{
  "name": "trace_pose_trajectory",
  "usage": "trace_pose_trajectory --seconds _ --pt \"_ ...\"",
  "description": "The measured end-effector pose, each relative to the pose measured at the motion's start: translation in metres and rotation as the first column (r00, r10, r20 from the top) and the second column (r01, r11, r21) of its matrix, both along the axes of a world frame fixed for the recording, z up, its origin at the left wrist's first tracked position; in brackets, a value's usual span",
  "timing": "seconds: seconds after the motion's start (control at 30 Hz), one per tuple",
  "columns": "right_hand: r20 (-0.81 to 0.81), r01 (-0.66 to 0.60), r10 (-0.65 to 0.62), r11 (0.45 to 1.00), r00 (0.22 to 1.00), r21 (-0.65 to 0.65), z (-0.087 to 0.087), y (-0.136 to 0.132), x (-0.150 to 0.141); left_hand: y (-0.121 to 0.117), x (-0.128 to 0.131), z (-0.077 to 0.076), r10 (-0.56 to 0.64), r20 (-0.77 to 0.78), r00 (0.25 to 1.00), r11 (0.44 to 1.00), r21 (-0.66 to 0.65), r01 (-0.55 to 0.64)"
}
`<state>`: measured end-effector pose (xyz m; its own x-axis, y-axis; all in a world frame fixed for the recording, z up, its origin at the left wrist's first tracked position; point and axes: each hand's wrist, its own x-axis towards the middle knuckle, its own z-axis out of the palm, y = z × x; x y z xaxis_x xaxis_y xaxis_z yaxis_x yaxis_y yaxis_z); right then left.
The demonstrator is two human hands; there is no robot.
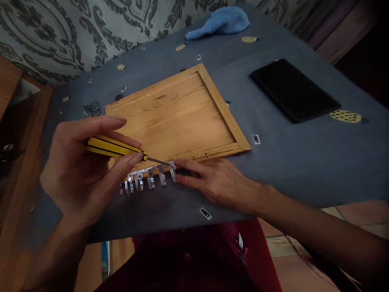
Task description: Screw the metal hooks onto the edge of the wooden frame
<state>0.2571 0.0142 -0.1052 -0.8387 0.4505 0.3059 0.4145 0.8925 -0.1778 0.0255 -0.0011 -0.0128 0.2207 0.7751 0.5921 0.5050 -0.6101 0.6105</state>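
A yellow-and-black screwdriver [114,147] is gripped in my left hand [88,174], fingers above the handle and thumb below. Its shaft points right, and the tip meets the last metal hook [172,170] of a row along the near edge of a framed wooden panel [173,117]. Several similar silver hooks [151,178] hang from that edge, the leftmost partly behind my left thumb. My right hand [217,178] rests at the same edge, its index finger and thumb pinching the rightmost hook. Small dark holes show in the frame to the right of it.
The panel lies on a table with a grey-blue cloth [291,162] printed with pineapples. A black phone or tablet [294,90] lies at right, a blue rag [220,22] at the back. Some small dark hardware [92,108] sits left of the panel. Wooden furniture [27,142] borders the left side.
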Motion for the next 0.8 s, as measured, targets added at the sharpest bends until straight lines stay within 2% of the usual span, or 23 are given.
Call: trace_pose_trajectory --seconds 0.1,0.33,0.63,0.73,0.8 --pt "-0.004 0.004 -0.004 1.0 1.0 0.007 -0.0016 -0.0002 -0.0001 -0.0031 0.0009 -0.0037 0.079 -0.053 0.996 0.997 0.007 -0.078" --pt "-0.038 0.007 -0.005 0.999 0.999 0.032 -0.0047 -0.0005 0.0004 -0.0066 0.0003 -0.0041 0.072 -0.141 0.987 0.993 -0.08 -0.084" --pt "-0.045 0.012 -0.01 0.999 0.999 0.042 -0.003 -0.0001 -0.0007 -0.0035 -0.0012 -0.0044 0.028 -0.204 0.979 0.998 -0.05 -0.039" --pt "-0.049 0.011 -0.009 0.999 0.999 0.037 -0.0025 0.0003 -0.001 -0.0009 0.001 0.0006 -0.053 -0.191 0.98 0.993 -0.118 0.031" --pt "-0.064 0.005 -0.002 0.999 0.998 0.04 -0.002 0.0005 -0.0007 -0.0001 0.0061 0.003 -0.096 -0.097 0.991 0.973 -0.22 0.073"
